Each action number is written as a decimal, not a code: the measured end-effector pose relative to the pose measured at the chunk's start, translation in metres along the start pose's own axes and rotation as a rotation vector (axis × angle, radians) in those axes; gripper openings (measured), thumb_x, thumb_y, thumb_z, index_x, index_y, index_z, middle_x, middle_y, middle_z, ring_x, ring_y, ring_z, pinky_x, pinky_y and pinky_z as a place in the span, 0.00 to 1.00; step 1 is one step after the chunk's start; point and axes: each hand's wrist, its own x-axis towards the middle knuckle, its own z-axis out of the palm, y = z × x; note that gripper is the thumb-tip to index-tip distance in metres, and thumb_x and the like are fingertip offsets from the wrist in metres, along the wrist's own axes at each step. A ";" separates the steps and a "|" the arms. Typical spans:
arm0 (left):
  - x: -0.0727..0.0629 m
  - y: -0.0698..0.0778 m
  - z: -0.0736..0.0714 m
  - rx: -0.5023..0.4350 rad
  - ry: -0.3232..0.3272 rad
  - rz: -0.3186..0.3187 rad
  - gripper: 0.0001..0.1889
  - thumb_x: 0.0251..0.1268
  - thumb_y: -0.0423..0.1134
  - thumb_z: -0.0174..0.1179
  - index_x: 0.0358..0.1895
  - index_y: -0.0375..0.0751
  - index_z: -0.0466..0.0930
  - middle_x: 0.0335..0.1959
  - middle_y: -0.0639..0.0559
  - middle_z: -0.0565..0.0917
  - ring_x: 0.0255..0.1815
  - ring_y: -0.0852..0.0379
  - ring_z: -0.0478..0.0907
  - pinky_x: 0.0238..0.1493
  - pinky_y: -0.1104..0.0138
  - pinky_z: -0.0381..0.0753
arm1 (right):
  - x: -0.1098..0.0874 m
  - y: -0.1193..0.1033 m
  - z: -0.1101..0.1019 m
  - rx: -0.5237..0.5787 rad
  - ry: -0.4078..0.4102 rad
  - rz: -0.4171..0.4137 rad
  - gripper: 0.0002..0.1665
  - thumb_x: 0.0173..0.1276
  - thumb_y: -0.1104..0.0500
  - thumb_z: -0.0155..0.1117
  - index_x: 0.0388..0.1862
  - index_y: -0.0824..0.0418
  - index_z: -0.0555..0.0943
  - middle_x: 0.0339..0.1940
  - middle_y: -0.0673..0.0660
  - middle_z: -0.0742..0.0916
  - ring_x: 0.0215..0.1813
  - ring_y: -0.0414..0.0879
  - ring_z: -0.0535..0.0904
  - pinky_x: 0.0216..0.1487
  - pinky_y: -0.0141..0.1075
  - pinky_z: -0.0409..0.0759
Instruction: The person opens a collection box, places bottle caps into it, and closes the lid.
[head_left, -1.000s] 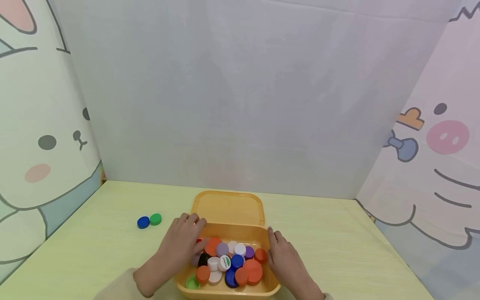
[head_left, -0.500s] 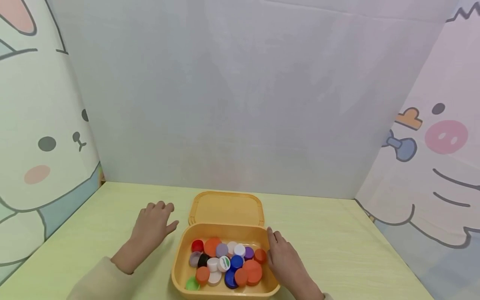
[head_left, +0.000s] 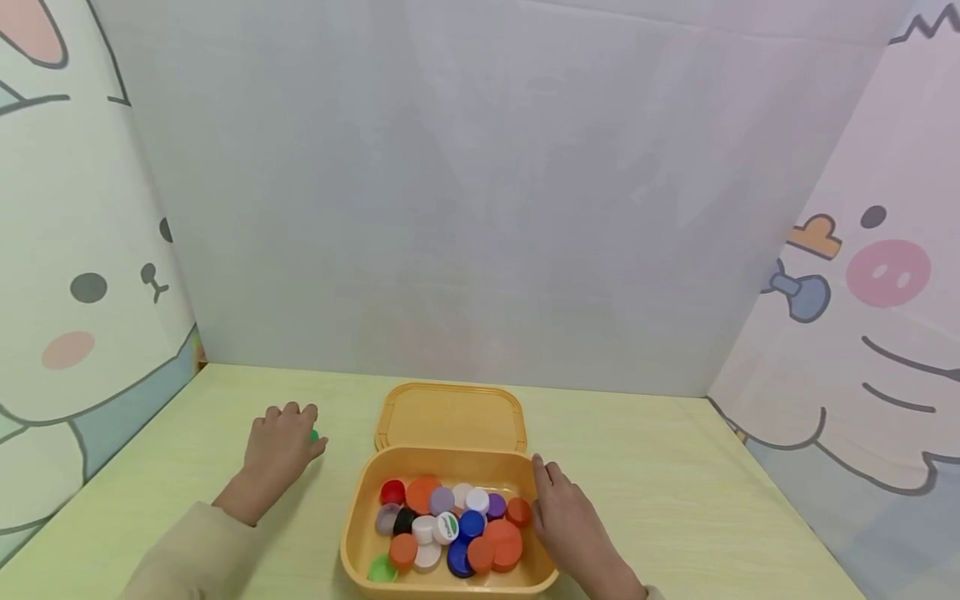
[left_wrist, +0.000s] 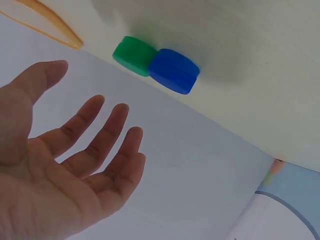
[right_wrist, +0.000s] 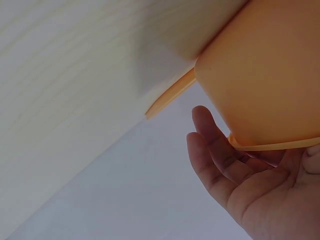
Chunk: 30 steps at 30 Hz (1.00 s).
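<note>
My left hand (head_left: 277, 446), fingers spread and loosely bent, hovers by a green bottle cap (left_wrist: 134, 55) and a blue bottle cap (left_wrist: 174, 71) that lie side by side on the table. In the head view this hand hides the blue cap and most of the green one. At the bottom centre stands a yellow-orange plastic box (head_left: 351, 533) holding many-coloured bottle caps (head_left: 502, 543). My right hand (head_left: 573, 529) holds the box's right rim, thumb on the inner side and fingers along the outside. Seen from the right wrist, the box wall (right_wrist: 265, 75) rises beside the fingers (right_wrist: 207, 155).
Just behind the box lies its yellow-orange lid (head_left: 452, 417). The pale wooden table (head_left: 675, 483) ends at a grey cloth backdrop (head_left: 465, 208). Side panels carry cartoon animals, a rabbit (head_left: 90, 250) on the left and a pig (head_left: 888, 275) on the right.
My left hand has moved left from over the box's left side to the two loose caps. My right hand stays at the box's right rim.
</note>
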 end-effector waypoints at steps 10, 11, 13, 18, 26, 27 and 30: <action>-0.001 -0.010 0.008 0.010 -0.080 -0.038 0.13 0.49 0.40 0.62 0.28 0.34 0.70 0.23 0.42 0.70 0.28 0.41 0.69 0.28 0.52 0.71 | -0.001 0.000 0.000 0.006 0.001 -0.001 0.30 0.62 0.61 0.53 0.63 0.68 0.66 0.50 0.62 0.77 0.40 0.51 0.77 0.47 0.46 0.78; -0.001 -0.011 0.008 0.012 -0.091 -0.044 0.13 0.49 0.40 0.62 0.28 0.34 0.70 0.24 0.42 0.70 0.28 0.41 0.69 0.28 0.52 0.71 | -0.001 0.000 0.000 0.006 0.003 -0.002 0.30 0.62 0.61 0.53 0.63 0.68 0.66 0.50 0.62 0.77 0.40 0.51 0.77 0.47 0.46 0.78; 0.000 -0.013 0.009 0.012 -0.113 -0.053 0.14 0.49 0.41 0.63 0.29 0.33 0.70 0.24 0.42 0.70 0.28 0.41 0.69 0.28 0.52 0.71 | -0.001 0.000 0.000 0.006 0.005 -0.002 0.30 0.62 0.61 0.53 0.63 0.69 0.66 0.50 0.63 0.77 0.40 0.51 0.77 0.47 0.46 0.78; -0.001 -0.018 0.011 -0.003 -0.143 -0.067 0.15 0.49 0.41 0.64 0.30 0.33 0.71 0.24 0.42 0.70 0.29 0.41 0.69 0.29 0.52 0.70 | -0.001 -0.001 0.000 0.010 0.001 0.005 0.30 0.62 0.61 0.53 0.63 0.69 0.66 0.52 0.64 0.77 0.44 0.53 0.77 0.49 0.48 0.77; -0.001 -0.024 0.016 -0.056 -0.166 -0.080 0.13 0.50 0.41 0.62 0.27 0.36 0.70 0.24 0.43 0.70 0.29 0.40 0.68 0.29 0.52 0.69 | -0.001 -0.001 -0.001 0.002 0.007 0.004 0.30 0.62 0.61 0.53 0.63 0.69 0.66 0.50 0.63 0.77 0.41 0.52 0.77 0.48 0.47 0.78; -0.001 -0.025 0.017 -0.060 -0.170 -0.084 0.13 0.50 0.41 0.62 0.27 0.36 0.70 0.24 0.43 0.70 0.29 0.40 0.68 0.29 0.52 0.69 | -0.001 -0.001 -0.001 0.003 0.008 0.002 0.30 0.62 0.61 0.53 0.63 0.69 0.66 0.50 0.63 0.77 0.41 0.52 0.77 0.48 0.47 0.78; -0.001 -0.026 0.018 -0.062 -0.180 -0.088 0.13 0.51 0.42 0.62 0.28 0.35 0.71 0.24 0.42 0.70 0.29 0.41 0.69 0.28 0.52 0.69 | -0.001 0.000 0.000 0.003 0.012 -0.001 0.30 0.62 0.61 0.53 0.63 0.69 0.66 0.50 0.63 0.77 0.41 0.52 0.77 0.47 0.47 0.78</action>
